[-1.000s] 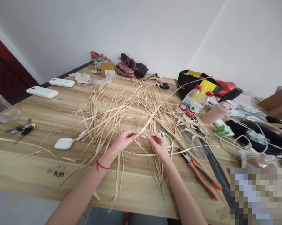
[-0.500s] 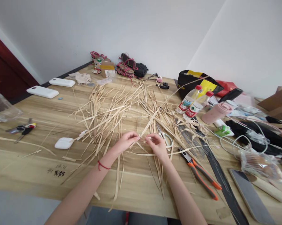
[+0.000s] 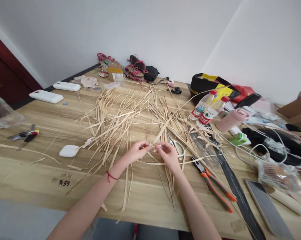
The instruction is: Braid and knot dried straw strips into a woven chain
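My left hand and my right hand meet over the middle of the table, fingertips close together. Each pinches pale, flat plant-fibre strips, and one broad strip rises from between them toward the back. Exactly how the strips cross at the fingertips is too small to make out. Around and beyond the hands spreads a loose pile of straw-coloured strips. Scissors with pale handles lie just behind my right hand, partly covered by strips. Orange-handled pliers rest to its right.
Two red-capped bottles, a pink tumbler and a black bag stand at the right. A phone lies near the front right. Toward the left are a white earbud case, keys and two white devices.
Both hands have shifted very slightly and their fingertips are a little closer together. The pinched strips stay between them. The view has moved a touch.
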Demonstrator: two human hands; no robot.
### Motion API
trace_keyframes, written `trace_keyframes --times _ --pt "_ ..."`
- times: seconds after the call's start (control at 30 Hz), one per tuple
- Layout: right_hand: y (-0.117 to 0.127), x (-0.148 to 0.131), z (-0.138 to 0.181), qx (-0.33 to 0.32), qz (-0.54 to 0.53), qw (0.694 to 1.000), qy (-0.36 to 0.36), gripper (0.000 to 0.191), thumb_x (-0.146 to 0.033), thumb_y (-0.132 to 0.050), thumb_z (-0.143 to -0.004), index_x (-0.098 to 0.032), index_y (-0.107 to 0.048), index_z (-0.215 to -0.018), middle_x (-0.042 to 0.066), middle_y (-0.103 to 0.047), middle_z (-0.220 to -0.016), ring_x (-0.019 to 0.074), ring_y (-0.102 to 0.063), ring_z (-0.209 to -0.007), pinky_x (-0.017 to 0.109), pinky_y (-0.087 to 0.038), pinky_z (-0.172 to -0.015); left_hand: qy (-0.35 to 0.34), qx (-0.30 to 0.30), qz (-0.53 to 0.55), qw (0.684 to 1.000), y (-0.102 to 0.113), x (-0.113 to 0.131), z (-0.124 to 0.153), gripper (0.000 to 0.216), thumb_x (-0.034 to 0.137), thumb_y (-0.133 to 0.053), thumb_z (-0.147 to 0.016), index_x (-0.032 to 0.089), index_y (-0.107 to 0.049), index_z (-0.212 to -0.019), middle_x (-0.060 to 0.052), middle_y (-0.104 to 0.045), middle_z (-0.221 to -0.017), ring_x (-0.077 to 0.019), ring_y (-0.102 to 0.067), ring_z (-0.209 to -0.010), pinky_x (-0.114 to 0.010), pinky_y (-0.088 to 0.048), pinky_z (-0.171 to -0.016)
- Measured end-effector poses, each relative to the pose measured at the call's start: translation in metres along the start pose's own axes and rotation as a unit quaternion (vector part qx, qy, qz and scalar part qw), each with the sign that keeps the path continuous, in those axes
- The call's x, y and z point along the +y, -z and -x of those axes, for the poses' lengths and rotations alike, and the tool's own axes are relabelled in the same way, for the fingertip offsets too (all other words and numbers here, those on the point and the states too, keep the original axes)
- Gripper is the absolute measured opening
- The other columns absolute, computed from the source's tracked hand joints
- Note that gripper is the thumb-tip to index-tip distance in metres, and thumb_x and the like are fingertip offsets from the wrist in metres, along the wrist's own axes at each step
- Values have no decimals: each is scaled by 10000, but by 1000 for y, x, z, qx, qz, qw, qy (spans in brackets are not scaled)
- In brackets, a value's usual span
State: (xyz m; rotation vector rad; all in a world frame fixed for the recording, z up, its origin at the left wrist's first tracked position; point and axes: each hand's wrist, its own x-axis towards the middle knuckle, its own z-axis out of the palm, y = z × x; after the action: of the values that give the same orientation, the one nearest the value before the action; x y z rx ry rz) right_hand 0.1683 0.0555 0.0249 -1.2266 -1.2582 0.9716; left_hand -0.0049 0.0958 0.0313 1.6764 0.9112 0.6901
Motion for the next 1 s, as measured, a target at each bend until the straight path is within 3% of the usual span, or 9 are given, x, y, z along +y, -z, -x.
trace_keyframes --times 0.2,0.63,1.0 --pt "1 6 -1 11 21 1000 -13 244 -405 -646 -710 -182 -652 -807 39 -676 -703 152 -621 -583 275 -516 -576 0 3 -38 999 -4 -2 1 322 462 -450 -836 172 -591 -852 -14 -576 -758 -117 -497 -633 -227 -389 -578" --pt "1 0 3 7 133 990 46 136 -305 -611 -722 -184 -653 -769 31 -677 -717 142 -599 -595 263 -482 -579 -35 12 -88 995 -6 3 3 259 385 -437 -859 167 -573 -822 -15 -567 -761 -125 -505 -667 -235 -406 -617" --pt "2 2 -1 0 66 998 19 193 -358 -636 -729 -191 -670 -819 46 -684 -758 155 -623 -609 283 -515 -606 -31 34 -71 996 -7 4 3 282 412 -436 -857 171 -581 -839 -26 -589 -787 -131 -531 -675 -244 -427 -625"
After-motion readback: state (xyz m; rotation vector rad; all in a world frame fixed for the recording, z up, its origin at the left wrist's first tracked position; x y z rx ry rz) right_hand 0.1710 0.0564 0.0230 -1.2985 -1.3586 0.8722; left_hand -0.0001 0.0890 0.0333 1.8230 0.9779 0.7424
